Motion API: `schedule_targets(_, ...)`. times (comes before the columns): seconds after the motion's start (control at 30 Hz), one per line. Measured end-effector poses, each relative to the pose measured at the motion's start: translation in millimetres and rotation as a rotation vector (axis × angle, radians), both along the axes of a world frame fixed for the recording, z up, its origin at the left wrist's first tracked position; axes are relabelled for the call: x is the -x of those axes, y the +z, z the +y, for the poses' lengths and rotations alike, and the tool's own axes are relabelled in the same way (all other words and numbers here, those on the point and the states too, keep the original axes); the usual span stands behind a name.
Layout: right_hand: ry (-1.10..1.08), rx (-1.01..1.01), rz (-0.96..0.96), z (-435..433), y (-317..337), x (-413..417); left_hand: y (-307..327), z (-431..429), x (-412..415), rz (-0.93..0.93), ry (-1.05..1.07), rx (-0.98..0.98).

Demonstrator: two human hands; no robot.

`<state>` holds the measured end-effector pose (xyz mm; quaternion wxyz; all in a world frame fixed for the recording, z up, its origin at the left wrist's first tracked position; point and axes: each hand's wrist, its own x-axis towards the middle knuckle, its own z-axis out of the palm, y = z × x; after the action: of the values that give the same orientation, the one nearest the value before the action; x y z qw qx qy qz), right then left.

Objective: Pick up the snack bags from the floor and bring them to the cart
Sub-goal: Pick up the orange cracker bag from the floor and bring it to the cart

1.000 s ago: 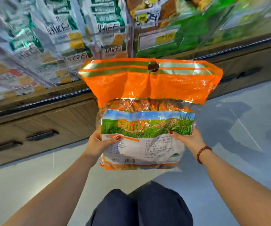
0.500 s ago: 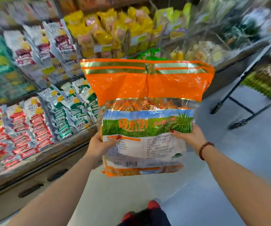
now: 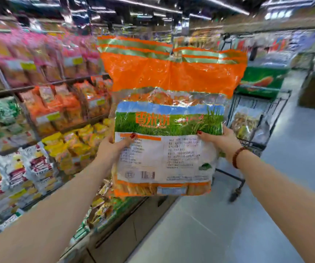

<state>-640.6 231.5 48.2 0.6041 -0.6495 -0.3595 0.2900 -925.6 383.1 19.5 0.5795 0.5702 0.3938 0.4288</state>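
Observation:
A big orange snack bag [image 3: 170, 118] with a green field label is held upright in front of me at chest height. My left hand [image 3: 113, 149] grips its left edge, thumb on the front. My right hand [image 3: 221, 139], with a red bead bracelet on the wrist, grips its right edge the same way. Behind the bag to the right stands a black wire shopping cart [image 3: 274, 114] with packaged goods inside. The bag hides the cart's left part.
Store shelves [image 3: 39, 120] packed with colourful snack packs run along my left, with drawer fronts [image 3: 133, 230] at the bottom. Grey floor [image 3: 228, 224] stretches ahead and right. A green display [image 3: 262, 80] stands behind the cart.
My view has risen from the floor and turned along the aisle. The bag stays gripped in both hands, and the cart has come into sight behind it.

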Motion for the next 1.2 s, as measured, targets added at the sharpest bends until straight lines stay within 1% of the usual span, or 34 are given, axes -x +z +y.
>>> schedule_targets(0.07,-0.046,-0.029,0.001,2,17,-28,9,28,-33,-0.072,-0.021,-0.033)
schedule_targets(0.2,-0.105,-0.045,0.001,9,37,-93,46,39,-111,-0.079,-0.048,-0.064)
schedule_targets(0.27,-0.121,-0.04,-0.002,13,43,-133,53,42,-155,-0.118,-0.113,-0.06)
schedule_targets(0.4,-0.173,-0.073,0.032,20,54,-196,59,57,-233,-0.149,-0.142,-0.073)
schedule_targets(0.5,-0.193,-0.083,0.046,23,55,-237,54,70,-281,-0.159,-0.184,-0.039)
schedule_targets(0.6,-0.214,-0.132,0.119,27,52,-273,48,79,-324,-0.161,-0.236,0.004)
schedule_targets(0.7,-0.27,-0.141,0.109,36,45,-307,42,102,-369,-0.15,-0.254,0.026)
schedule_targets(0.9,-0.387,-0.056,0.113,73,28,-384,24,159,-468,-0.117,-0.323,0.031)
schedule_targets(1.0,-0.418,-0.05,0.091,110,18,-438,17,199,-521,-0.113,-0.362,0.05)
schedule_targets(1.07,-0.457,-0.04,0.062,132,18,-463,15,225,-558,-0.077,-0.391,0.056)
schedule_targets(1.2,-0.558,-0.006,0.089,161,13,-514,13,259,-627,-0.02,-0.454,0.076)
